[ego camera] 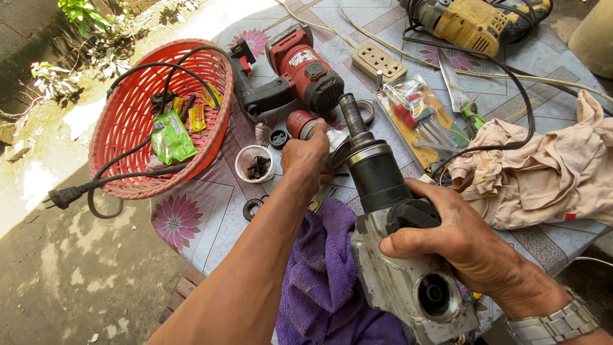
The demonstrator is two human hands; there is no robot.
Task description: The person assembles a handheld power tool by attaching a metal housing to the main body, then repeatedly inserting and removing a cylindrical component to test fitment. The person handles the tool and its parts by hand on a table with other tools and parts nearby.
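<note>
The right hand (463, 239) is clamped around the grey and black body of a stripped power drill (389, 223), which runs from the lower centre of the frame up toward the middle, its bare spindle pointing away from the person. A metal wristwatch (555, 322) sits on that wrist at the lower right. The left hand (306, 156) reaches to the centre of the frame with its fingers closed on a small red cylindrical part (299, 123) wrapped partly in foil; how firmly it grips cannot be told. Under the drill lies a purple cloth (325, 275) on the bench (198, 223), which carries a flowered cover. Just left of the left hand stands a small white cup (254, 164) holding dark screws. A red power tool (300, 67) lies above it, and a red plastic basket (131, 128) with a black cord and plug fills the upper left. A beige rag (549, 169) is bunched at the right, and a yellow drill (472, 22) lies at the top right.
</note>
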